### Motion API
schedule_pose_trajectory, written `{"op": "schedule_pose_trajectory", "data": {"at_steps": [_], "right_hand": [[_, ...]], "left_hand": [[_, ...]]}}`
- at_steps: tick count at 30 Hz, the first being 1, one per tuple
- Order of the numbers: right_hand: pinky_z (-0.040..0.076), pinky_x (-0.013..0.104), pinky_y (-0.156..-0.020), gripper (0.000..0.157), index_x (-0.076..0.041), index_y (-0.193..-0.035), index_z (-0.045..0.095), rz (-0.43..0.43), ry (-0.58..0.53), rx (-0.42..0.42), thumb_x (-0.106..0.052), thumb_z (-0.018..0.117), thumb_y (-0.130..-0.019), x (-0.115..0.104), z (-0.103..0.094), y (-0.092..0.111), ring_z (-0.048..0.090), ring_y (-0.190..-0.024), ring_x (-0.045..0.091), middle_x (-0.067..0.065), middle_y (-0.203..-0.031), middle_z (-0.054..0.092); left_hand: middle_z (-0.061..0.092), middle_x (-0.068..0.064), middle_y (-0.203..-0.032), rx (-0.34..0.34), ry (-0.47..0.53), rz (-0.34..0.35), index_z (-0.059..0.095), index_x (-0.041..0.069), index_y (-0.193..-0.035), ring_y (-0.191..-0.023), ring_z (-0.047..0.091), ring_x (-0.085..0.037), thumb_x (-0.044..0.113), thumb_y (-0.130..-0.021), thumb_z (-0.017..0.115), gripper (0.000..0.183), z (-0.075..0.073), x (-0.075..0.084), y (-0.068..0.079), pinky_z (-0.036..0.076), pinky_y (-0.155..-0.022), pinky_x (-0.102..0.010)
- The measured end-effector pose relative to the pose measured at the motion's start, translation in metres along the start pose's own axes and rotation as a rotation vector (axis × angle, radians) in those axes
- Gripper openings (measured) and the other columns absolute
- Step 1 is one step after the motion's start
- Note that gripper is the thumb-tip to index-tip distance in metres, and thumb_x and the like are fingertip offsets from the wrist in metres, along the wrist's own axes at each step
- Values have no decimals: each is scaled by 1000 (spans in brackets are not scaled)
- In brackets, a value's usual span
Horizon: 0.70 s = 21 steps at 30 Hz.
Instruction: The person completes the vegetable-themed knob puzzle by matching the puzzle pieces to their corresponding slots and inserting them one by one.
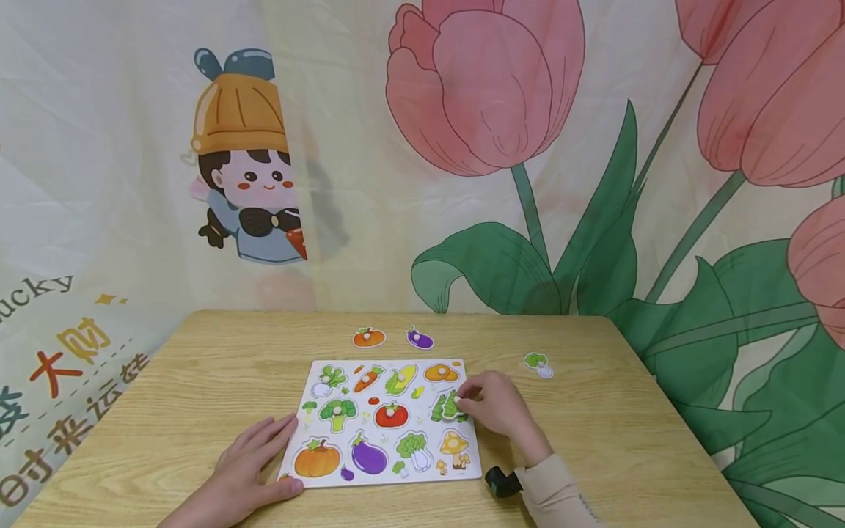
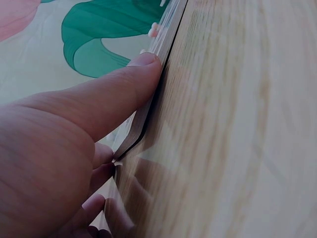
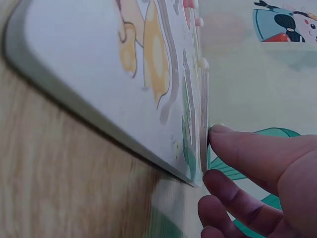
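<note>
A white vegetable puzzle board (image 1: pixel 359 480) lies on the table. My right hand (image 1: pixel 495 403) is at its right edge, with thumb and index finger pinching a green vegetable puzzle piece (image 1: pixel 452 405) over the matching green picture. In the right wrist view that puzzle piece (image 3: pixel 204 119) shows edge-on, close over the board's surface. My left hand (image 1: pixel 254 466) rests at the board's left side, fingers extended along the edge. Its thumb (image 2: pixel 124 82) presses the board's front edge near the corner. Knobbed carrot (image 1: pixel 366 380), corn (image 1: pixel 400 380), broccoli (image 1: pixel 338 415) and tomato (image 1: pixel 392 416) pieces sit in the board.
Behind the board lie a loose pumpkin piece (image 1: pixel 369 337) and an eggplant piece (image 1: pixel 419 338). A bok choy piece (image 1: pixel 539 364) lies to the right. Pumpkin, eggplant, bok choy and mushroom pictures (image 1: pixel 454 446) show knobless in the front row. A printed curtain (image 1: pixel 356 147) hangs behind the table.
</note>
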State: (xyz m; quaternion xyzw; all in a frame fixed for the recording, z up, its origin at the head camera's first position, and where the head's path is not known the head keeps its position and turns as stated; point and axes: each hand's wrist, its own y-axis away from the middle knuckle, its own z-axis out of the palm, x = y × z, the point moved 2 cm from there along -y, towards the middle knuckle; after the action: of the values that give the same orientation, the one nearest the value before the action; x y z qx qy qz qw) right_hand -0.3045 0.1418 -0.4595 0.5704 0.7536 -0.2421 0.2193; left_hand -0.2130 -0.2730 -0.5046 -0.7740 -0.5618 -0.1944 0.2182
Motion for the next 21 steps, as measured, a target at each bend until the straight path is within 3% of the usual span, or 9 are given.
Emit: {"op": "schedule_pose_trajectory", "data": {"at_steps": [12, 21], "right_hand": [[50, 29, -65, 5, -19, -93, 79, 31, -4, 5, -22, 82, -95, -19, 12, -7, 56, -82, 17, -2, -93, 64], [50, 30, -67, 6, -19, -92, 79, 53, 13, 11, -21, 83, -94, -18, 17, -9, 56, -83, 18, -1, -92, 63]], "left_hand": [[44, -17, -164, 15, 2, 6, 48, 7, -160, -150, 26, -48, 55, -83, 86, 99, 0, 2, 1, 25, -106, -77], [47, -18, -162, 60, -22, 43, 50, 5, -158, -149, 29, -48, 51, -82, 88, 97, -1, 5, 4, 26, -107, -74]]}}
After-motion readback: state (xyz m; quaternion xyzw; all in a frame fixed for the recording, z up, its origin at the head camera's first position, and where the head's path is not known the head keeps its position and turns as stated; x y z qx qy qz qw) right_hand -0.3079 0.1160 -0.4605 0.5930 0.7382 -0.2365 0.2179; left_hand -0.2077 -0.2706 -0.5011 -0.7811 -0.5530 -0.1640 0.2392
